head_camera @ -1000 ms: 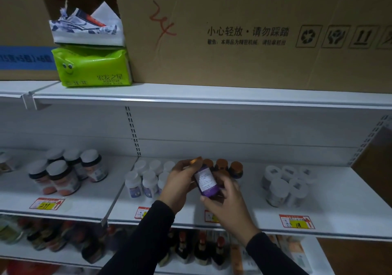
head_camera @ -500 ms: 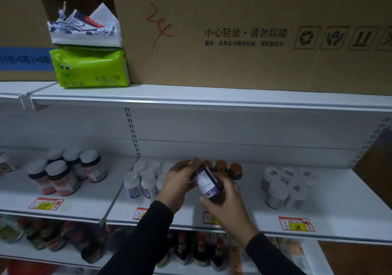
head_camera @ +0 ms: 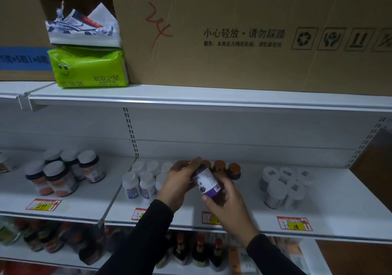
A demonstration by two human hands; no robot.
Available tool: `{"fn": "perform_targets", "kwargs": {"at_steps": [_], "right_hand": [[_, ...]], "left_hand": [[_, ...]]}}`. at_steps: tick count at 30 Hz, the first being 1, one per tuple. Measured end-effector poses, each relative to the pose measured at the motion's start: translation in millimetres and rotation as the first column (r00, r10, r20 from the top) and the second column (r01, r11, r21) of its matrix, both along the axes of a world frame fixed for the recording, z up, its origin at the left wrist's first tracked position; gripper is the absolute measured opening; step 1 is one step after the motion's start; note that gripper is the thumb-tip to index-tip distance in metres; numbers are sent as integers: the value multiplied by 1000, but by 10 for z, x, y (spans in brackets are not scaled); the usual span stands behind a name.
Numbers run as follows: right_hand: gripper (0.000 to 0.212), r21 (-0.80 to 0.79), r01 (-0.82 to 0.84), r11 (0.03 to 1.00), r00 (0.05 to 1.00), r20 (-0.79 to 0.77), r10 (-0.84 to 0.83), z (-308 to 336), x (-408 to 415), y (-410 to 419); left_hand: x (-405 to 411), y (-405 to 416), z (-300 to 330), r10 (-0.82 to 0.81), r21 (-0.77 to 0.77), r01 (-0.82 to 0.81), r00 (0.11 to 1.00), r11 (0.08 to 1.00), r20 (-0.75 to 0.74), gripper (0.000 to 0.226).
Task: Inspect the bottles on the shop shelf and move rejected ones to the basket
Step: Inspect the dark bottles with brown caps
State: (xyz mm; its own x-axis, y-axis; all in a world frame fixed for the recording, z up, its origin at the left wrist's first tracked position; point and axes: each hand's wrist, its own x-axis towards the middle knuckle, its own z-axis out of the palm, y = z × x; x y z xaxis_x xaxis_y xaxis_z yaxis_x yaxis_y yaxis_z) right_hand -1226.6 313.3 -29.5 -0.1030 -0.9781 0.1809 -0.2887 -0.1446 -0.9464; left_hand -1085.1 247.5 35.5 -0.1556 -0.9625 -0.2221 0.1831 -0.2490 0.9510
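Both my left hand (head_camera: 177, 184) and right hand (head_camera: 228, 205) still grip the purple-labelled bottle (head_camera: 206, 182), now tilted further, inspection continuing.

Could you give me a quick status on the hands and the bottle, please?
Both hands, left and right, grip the bottle. Tilted, label up, above the shelf. No basket in view.

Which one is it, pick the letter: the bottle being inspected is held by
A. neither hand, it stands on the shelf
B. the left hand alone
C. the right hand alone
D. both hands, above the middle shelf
D: the left hand grips the top end of the purple-labelled bottle and the right hand grips its lower end, tilted above the middle shelf.
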Motion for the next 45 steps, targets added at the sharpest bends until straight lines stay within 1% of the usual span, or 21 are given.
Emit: {"fn": "perform_targets", "kwargs": {"at_steps": [2,5,8,12,15,17,20,22,23,26,28,31,34,38,41,43,44,45], "right_hand": [[50,3,-3,1000,1000,27,3,14,13,2],[37,8,-2,1000,997,83,2,23,16,-4],[33,26,-23,999,994,106,20,34,36,-22],[63,57,-66,996,992,113,59,9,40,-62],[69,74,-112,991,988,114,104,-7,33,-55],[65,61,-122,991,989,97,116,20,41,-46],[50,22,-95,995,993,77,93,97,40,-48],[40,3,-54,999,997,58,54,161,28,-66],[39,-9,-33,999,998,51,33,185,19,-74],[46,-40,-10,999,998,68,13,242,4,-80],[59,-37,-35,999,997,73,38,232,0,-72],[73,-37,-36,999,999,35,37,180,-13,-82],[75,-42,-25,999,999,26,26,163,-13,-102],[75,-40,-23,999,999,25,24,147,-17,-110],[76,-33,-25,999,999,39,26,125,-13,-131],[70,-37,-24,999,999,48,25,128,-17,-134],[66,-35,-27,999,999,44,28,135,-20,-128],[61,-27,-34,999,998,50,35,150,-22,-119]], "left_hand": [[-2,6,20,-25,-15,25,1000,1000,-4,31],[8,18,71,-75,-20,73,995,997,-70,26],[17,2,74,-71,-16,70,994,997,-82,25],[20,-46,22,6,16,-5,999,1000,-45,36],[19,-64,-2,31,13,-31,999,999,-31,41],[22,-77,-6,28,-7,-28,1000,1000,-13,36],[39,-70,12,-49,-44,50,998,998,25,29],[51,-59,25,-81,-56,87,992,995,95,28],[47,-53,24,-86,-60,94,988,994,132,26],[20,-43,12,-115,-40,123,978,992,176,23],[-1,-35,7,-129,-12,133,976,991,173,25],[-4,-19,5,-119,78,105,972,991,203,28],[5,-5,-31,-156,153,126,967,980,201,35],[12,-25,-44,-167,171,131,962,976,216,37],[12,-38,-30,-171,154,143,966,978,193,32],[24,-48,-17,-151,82,141,980,987,129,20],[36,-53,-3,-135,38,133,988,990,77,19],[55,-61,7,-125,-13,125,992,992,35,27]]}}
